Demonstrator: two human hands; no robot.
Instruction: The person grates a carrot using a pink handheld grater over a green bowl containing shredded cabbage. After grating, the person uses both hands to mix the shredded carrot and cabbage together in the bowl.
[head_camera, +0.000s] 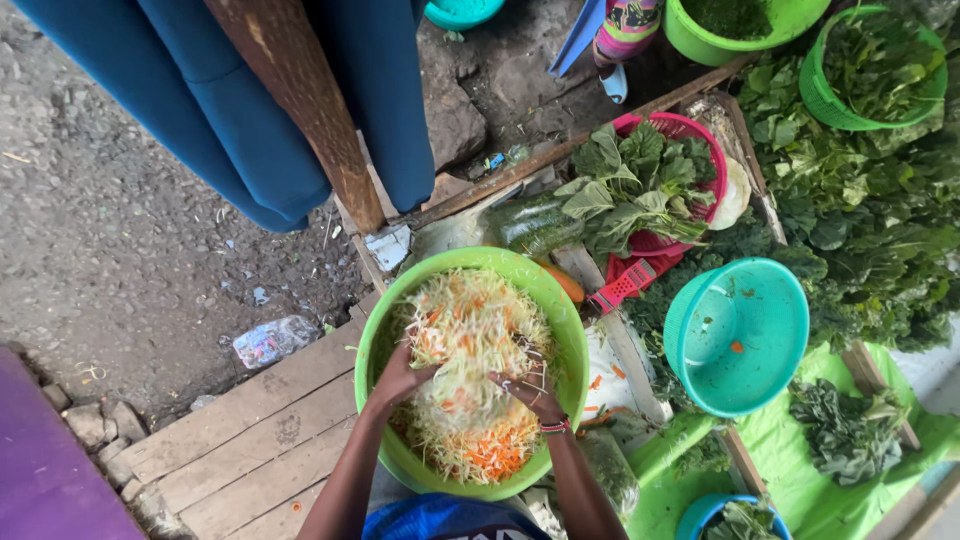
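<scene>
Head view looks down on left hand (400, 378) and right hand (528, 392), fingers spread, pressing into shredded cabbage and carrot (470, 370) inside a green basin (565, 320); lifting gently from underneath likely mixes it evenly.

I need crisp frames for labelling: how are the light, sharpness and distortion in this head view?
Head view: soft, even daylight, no hard shadows or glare; the round lime-green plastic basin of shredded cabbage and carrot is sharp, both hands barely blurred; wide-angle stretching bends the wooden post near the top edge.
</scene>
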